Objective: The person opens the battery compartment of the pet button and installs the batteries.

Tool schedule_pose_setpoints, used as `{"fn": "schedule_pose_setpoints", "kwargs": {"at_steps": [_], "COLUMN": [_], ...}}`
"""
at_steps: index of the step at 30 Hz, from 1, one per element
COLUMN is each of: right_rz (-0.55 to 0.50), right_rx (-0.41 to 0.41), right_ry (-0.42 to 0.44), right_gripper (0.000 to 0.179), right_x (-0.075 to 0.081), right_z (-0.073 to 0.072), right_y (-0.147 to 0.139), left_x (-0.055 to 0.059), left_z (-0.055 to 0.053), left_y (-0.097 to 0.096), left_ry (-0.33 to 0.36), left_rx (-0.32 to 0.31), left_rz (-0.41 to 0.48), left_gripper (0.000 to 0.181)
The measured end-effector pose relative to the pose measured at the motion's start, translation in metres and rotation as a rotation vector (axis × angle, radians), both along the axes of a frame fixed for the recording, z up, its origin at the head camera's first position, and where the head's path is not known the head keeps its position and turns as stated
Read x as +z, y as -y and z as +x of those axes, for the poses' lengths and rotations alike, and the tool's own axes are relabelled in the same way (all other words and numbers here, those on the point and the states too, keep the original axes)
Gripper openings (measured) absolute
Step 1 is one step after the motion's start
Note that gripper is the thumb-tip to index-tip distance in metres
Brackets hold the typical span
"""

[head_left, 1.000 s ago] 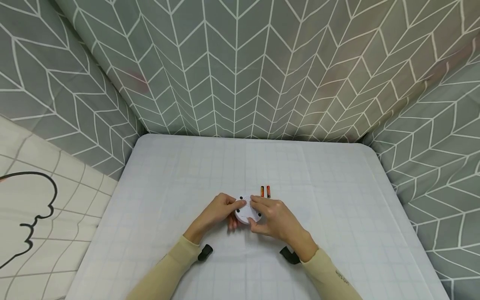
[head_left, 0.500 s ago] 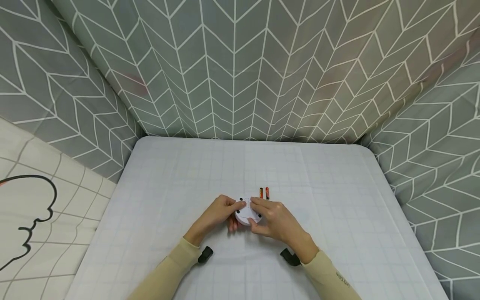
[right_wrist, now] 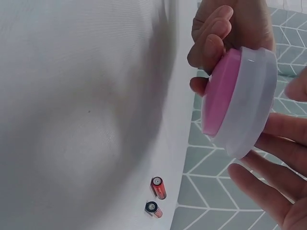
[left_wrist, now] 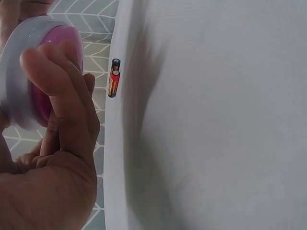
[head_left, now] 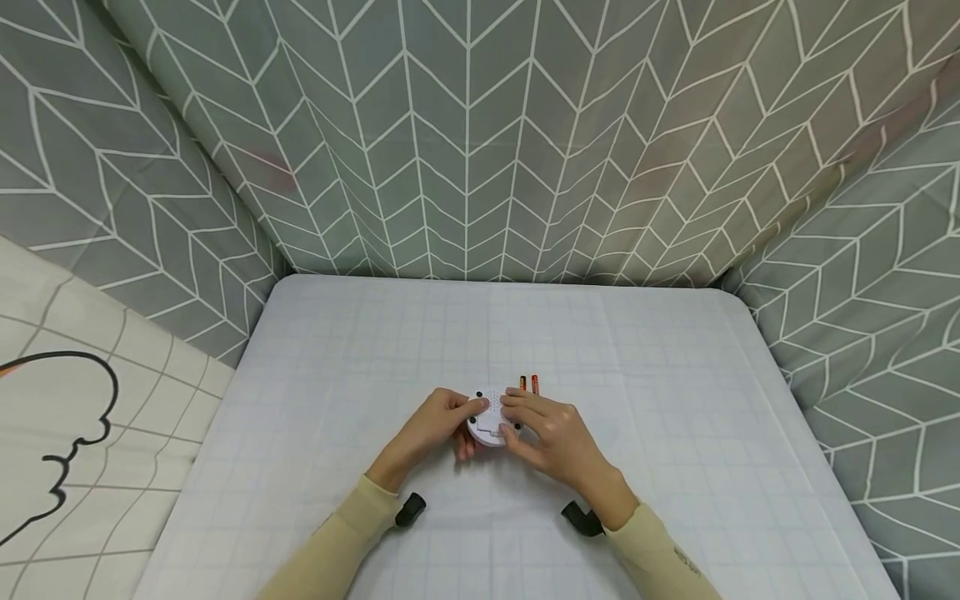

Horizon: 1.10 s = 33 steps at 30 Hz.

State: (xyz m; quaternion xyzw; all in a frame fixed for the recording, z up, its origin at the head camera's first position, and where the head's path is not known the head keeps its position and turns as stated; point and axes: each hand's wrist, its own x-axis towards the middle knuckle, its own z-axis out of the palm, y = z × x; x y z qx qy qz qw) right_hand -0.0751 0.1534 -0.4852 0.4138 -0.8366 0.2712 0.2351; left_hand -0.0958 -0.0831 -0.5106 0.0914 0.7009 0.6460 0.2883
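Observation:
A round white device point(head_left: 491, 425) with a pink dome is held above the table, its back turned up. That back shows small holes, dark round feet and the outline of a cover. My left hand point(head_left: 438, 419) grips the device's left side, thumb on the back. In the left wrist view, that hand's fingers curl against the pink dome point(left_wrist: 64, 36). My right hand point(head_left: 555, 432) touches the right side of the back. Its fingers look fairly straight in the right wrist view, against the white rim point(right_wrist: 252, 96), and the thumb is near the cover outline.
Two red-and-black batteries point(head_left: 535, 384) lie beyond the right hand on the white-covered table point(head_left: 360, 333). Patterned grey curtains point(head_left: 465, 150) enclose the far side and both flanks. Black wrist camera mounts point(head_left: 410, 509) sit by both sleeves.
My right thumb has shifted up from the device's lower edge onto its back, and the right fingers slid slightly. More of the cover outline shows now. The left hand keeps its grip.

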Motion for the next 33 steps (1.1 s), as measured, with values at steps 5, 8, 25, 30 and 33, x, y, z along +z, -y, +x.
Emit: {"fn": "schedule_pose_setpoints", "kwargs": {"at_steps": [5, 8, 25, 30, 33], "right_rz": [-0.007, -0.011, -0.069, -0.081, -0.099], "right_rx": [0.017, 0.03, 0.093, 0.1, 0.117], "right_ry": [0.018, 0.035, 0.132, 0.115, 0.088], "right_gripper": [0.025, 0.029, 0.03, 0.024, 0.02], "right_x": [-0.0016, -0.0026, 0.0001, 0.0005, 0.0], "right_z": [0.0011, 0.002, -0.0001, -0.0011, -0.0016], "right_y": [-0.0006, -0.0012, -0.0041, -0.0027, -0.0018], "left_x": [-0.0018, -0.0024, -0.0012, -0.0004, -0.0006], "left_z": [0.0001, 0.0003, -0.0006, 0.0, -0.0001], "left_y": [0.0007, 0.0008, 0.0021, 0.0017, 0.0013], "left_ry": [0.003, 0.003, -0.011, -0.015, -0.007], "left_rx": [0.016, 0.022, 0.037, 0.042, 0.047], "left_rz": [0.002, 0.008, -0.015, -0.012, -0.014], "left_gripper": [0.045, 0.045, 0.044, 0.045, 0.044]}}
